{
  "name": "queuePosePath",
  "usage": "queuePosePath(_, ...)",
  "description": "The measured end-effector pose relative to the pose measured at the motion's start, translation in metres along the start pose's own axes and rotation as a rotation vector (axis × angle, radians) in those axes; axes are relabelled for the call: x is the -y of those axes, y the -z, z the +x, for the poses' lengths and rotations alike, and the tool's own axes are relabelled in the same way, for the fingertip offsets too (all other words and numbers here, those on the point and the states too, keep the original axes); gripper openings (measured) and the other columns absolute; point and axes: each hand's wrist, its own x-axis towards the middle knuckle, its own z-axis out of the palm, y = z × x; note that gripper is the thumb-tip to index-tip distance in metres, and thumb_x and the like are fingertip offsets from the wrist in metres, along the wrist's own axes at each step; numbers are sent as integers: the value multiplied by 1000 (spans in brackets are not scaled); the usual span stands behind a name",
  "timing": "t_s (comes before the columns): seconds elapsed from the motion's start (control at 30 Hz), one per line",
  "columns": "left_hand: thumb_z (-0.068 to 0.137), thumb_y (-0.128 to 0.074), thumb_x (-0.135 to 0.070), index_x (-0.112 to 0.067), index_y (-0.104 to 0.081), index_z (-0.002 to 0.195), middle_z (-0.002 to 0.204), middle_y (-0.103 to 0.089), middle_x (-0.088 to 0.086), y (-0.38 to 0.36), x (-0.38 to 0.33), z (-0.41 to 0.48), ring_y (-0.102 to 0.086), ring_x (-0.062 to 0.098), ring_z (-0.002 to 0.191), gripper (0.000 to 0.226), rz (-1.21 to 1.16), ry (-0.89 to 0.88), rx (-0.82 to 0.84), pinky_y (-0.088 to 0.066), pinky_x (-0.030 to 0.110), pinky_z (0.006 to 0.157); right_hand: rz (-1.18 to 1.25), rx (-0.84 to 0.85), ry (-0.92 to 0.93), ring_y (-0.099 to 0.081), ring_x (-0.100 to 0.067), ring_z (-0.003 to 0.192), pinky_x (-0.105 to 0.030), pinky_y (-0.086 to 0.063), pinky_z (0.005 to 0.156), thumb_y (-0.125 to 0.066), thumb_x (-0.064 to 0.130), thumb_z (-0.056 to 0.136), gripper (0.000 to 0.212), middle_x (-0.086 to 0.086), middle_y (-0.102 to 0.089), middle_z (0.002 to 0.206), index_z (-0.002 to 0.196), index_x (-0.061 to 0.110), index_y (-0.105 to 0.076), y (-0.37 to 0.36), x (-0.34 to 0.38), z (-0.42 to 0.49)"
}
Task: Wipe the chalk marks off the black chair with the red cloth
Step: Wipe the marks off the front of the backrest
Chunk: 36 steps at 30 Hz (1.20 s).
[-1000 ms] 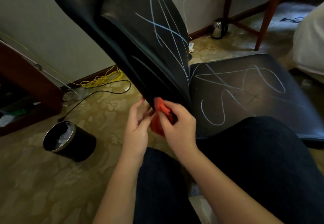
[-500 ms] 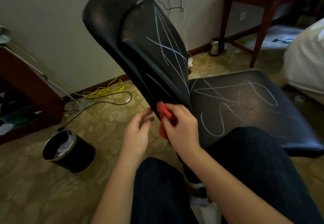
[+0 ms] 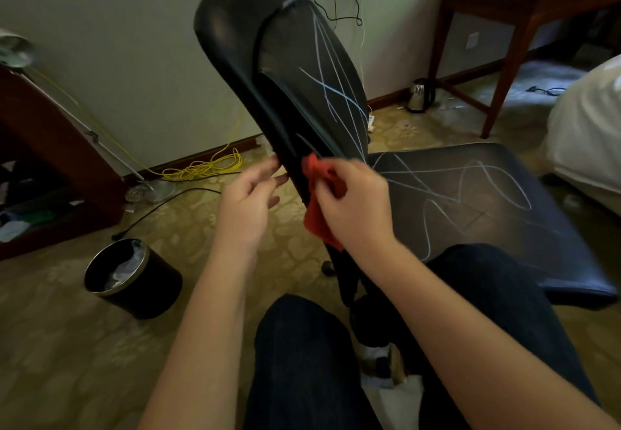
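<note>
The left hand [image 3: 247, 201] has let go of the red cloth [image 3: 317, 223]. Its loosely spread fingers, holding nothing, are now at the edge of the black chair [image 3: 242, 59]'s backrest. The right hand [image 3: 356, 207] pinches the cloth alone, bunched low against that backrest. The chalk marks [image 3: 332, 93] on back and seat look untouched, so wiping seems about to begin. Left of the chair, a waste bin [image 3: 158, 291] holds a crumpled pale liner. Behind the chair stands a kettle [image 3: 420, 95] — contents hidden.

Carpet [image 3: 67, 345] under bin [image 3: 134, 278], cables [image 3: 205, 167], perhaps kettle [image 3: 420, 95].
</note>
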Motion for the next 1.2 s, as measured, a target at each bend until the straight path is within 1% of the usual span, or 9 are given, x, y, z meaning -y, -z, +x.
queuePosePath(0.13, 101, -43, -2, -19, -59, 131, 121, -65, -11, -1, -2, -2, -65, 8, 110, 39, -12, 14, 15, -53, 31, 92, -21, -67, 184, -61, -15, 89, -25, -49, 78, -67, 17, 91, 23, -1, -65, 100, 113, 16, -71, 10, 38, 48)
queuePosePath(0.33, 101, -42, -2, -15, -58, 134, 125, -65, -6, 2, -2, 1, -65, 6, 107, 39, -16, 13, 13, -54, 33, 94, -258, 232, 149, -54, -19, 87, -30, -44, 72, -51, 23, 99, 28, 1, -47, 98, 123, 21, -66, 8, 50, 69)
queuePosePath(0.57, 101, -42, -1, -19, -61, 131, 125, -65, -10, -2, 1, -10, -65, 3, 107, 40, -10, -8, 24, -55, 35, 94, -334, 434, 299, -58, -21, 93, -36, -50, 74, -58, 27, 96, 29, -1, -57, 103, 123, 27, -69, 46, 28, 43)
queuePosePath(0.77, 101, -39, 1, -22, -58, 135, 128, -64, -13, -9, 3, -19, -65, 3, 108, 45, -87, 13, 14, -54, 37, 96, -274, 112, 315, -54, -20, 74, -30, -39, 58, -64, 20, 90, 26, -4, -58, 91, 115, 20, -73, 51, 24, 45)
queuePosePath(0.9, 101, -41, 0, -24, -58, 135, 127, -64, -15, -12, 3, -22, -64, 3, 110, 45, -122, 36, -17, -54, 35, 96, -371, 223, 298, -49, -16, 84, -28, -35, 65, -56, 23, 97, 27, 2, -46, 98, 121, 22, -68, 34, 45, 65)
queuePosePath(0.97, 101, -40, 1, -23, -57, 134, 126, -63, -16, -12, 1, -21, -65, 3, 109, 44, -131, 39, -25, -54, 35, 95, -335, 262, 291, -53, -18, 87, -31, -42, 66, -56, 19, 95, 28, 4, -43, 97, 120, 21, -68, 32, 45, 67)
queuePosePath(1.07, 101, -40, 0, -23, -54, 138, 128, -61, -18, -15, 1, -21, -64, 1, 111, 45, -122, 33, -20, -55, 33, 94, -241, 326, 310, -58, -23, 92, -39, -51, 74, -59, 17, 93, 28, 0, -51, 101, 117, 24, -71, 38, 27, 53)
queuePosePath(1.17, 102, -42, -2, -33, -53, 134, 130, -58, -21, -19, 7, -26, -61, -1, 114, 46, -113, 0, -38, -55, 30, 93, -420, 572, 291, -60, -21, 100, -34, -50, 78, -55, 18, 94, 33, 3, -55, 111, 120, 33, -69, 45, -2, 23)
queuePosePath(1.2, 102, -42, -3, -36, -52, 133, 133, -57, -19, -20, 10, -27, -61, 0, 116, 46, -115, -7, -47, -54, 30, 93, -415, 576, 262, -60, -21, 99, -34, -51, 77, -55, 18, 94, 34, 3, -57, 110, 121, 33, -69, 49, -9, 19)
